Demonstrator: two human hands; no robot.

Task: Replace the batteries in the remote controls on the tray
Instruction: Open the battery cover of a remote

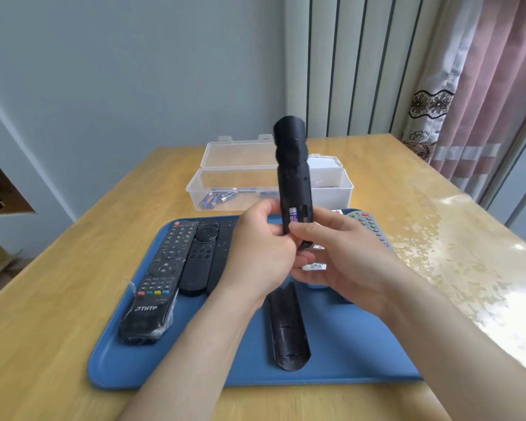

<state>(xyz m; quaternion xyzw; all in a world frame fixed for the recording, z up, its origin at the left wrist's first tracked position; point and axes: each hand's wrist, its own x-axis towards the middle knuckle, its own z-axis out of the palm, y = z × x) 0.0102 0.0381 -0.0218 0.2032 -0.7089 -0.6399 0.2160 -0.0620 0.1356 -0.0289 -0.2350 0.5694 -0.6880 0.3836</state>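
Nearest, the loose battery cover (287, 329) lies on the blue tray (346, 344). Above it both hands hold the black remote (292, 165) upright, back to camera. The left hand (255, 253) is curled round the lower body; the right hand (337, 256) also grips it, thumb at the open bay, where one battery (292, 214) shows. Best bet: steady with the left, check polarity, push the spring end first, seat flat. Spare batteries (213, 199) lie in the clear box (331, 192) beyond the tray.
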